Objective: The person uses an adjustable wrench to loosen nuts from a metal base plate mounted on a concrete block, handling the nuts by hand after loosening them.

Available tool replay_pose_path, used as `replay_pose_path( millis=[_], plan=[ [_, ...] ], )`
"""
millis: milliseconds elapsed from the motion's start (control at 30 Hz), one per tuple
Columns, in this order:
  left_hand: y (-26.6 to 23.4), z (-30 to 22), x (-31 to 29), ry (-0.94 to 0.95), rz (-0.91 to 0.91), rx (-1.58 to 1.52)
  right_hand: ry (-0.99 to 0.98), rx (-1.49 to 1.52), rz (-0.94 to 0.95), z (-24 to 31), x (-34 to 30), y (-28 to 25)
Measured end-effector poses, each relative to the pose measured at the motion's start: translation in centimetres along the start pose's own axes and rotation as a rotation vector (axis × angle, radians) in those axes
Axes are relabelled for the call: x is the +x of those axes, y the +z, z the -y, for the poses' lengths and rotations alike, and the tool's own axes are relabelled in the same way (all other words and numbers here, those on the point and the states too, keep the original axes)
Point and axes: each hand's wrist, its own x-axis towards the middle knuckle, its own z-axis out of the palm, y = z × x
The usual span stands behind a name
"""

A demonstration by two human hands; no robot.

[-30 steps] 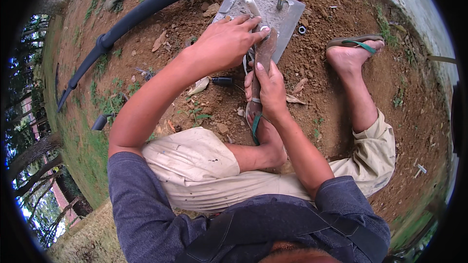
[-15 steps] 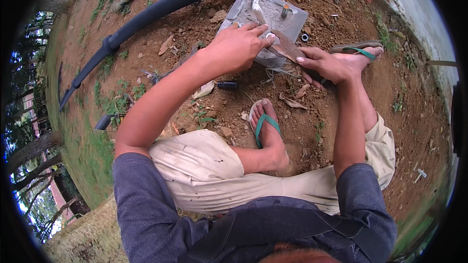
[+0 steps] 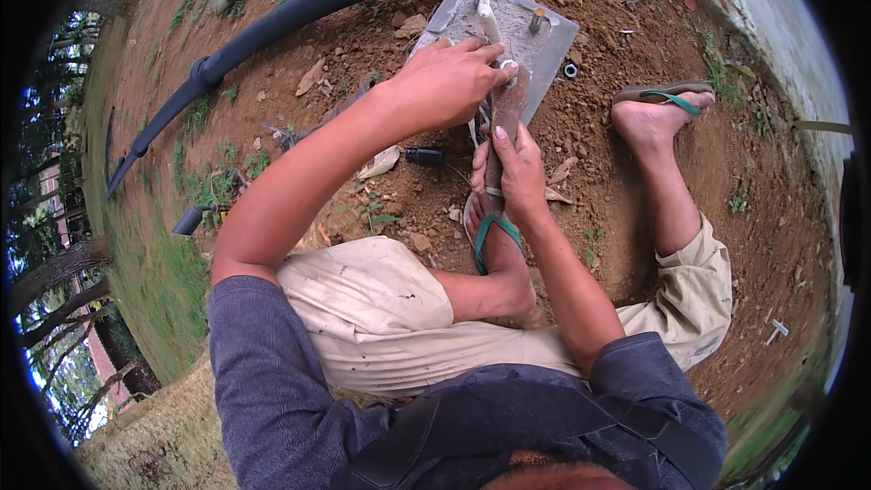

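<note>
A square grey block, rough cement on top, sits on the soil ahead of me. Metal bolts stand up from it, one bare bolt at its right, beside a pale stub of pipe. My right hand is closed round the handle of a long rusty wrench, pointing away from me. The wrench's head lies on the near part of the block. My left hand reaches over the block, thumb pressed at the wrench head and fingers bent beside the pipe. The jaw and what it grips are hidden.
A thick black pipe curves across the ground behind and left of the block. A loose metal nut lies to its right. Nearer are a small black cylinder and my sandalled foot. A wall borders the right.
My right hand has swung the wrench handle leftward and toward me, from beside my right foot to above my left foot. My left hand stays at the wrench head.
</note>
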Motion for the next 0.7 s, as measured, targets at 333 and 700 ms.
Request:
replay_pose_path(
  millis=[333,700],
  plan=[
    [0.7,0.3,-0.4,0.012,-0.054,-0.029,-0.012,-0.026,-0.065,-0.5,0.5,0.9],
    [0.3,0.2,0.0,-0.007,0.014,-0.003,0.382,-0.59,0.503,12.7,6.0,-10.5]
  ],
)
